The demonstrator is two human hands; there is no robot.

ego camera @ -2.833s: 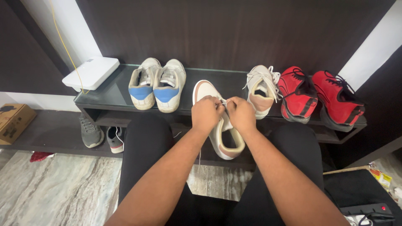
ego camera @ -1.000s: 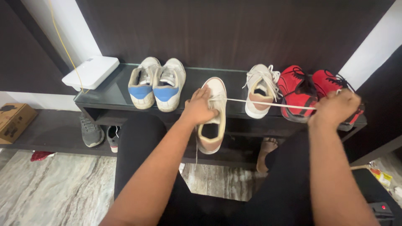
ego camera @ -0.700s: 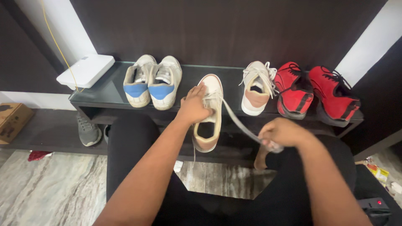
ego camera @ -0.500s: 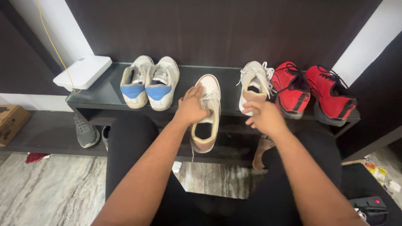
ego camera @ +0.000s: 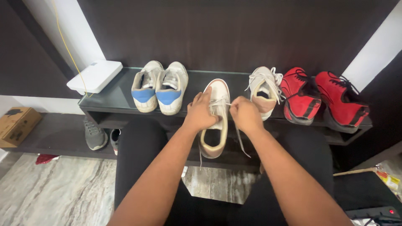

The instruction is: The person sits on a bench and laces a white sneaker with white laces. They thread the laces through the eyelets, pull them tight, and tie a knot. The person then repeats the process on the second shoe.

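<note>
The white sneaker with a tan collar (ego camera: 214, 125) lies with its long axis running away from the person: toe toward the dark wall, heel opening toward the knees. Its front half rests on the dark glass-topped counter (ego camera: 113, 94), while the heel hangs past the front edge, above the lower shelf (ego camera: 54, 134).

The left hand (ego camera: 200, 112) is spread over the sneaker's left side and laces, fingers curled against the upper, steadying it. The right hand (ego camera: 245, 115) is closed, pinching the white shoelace (ego camera: 240, 142) just beside the eyelets; a short taut stretch runs from the fingers to the shoe, and the loose end trails down past the heel.

Just right on the counter stands the matching white sneaker (ego camera: 264, 90), heel toward the person. Beyond it sit two red sneakers with black laces (ego camera: 322, 98). To the left, well apart, a pair of white sneakers with blue heels (ego camera: 159, 86), and a flat white device (ego camera: 95, 76) at the counter's end. Grey shoes (ego camera: 94, 134) sit on the lower shelf, near a cardboard box (ego camera: 16, 125).
</note>
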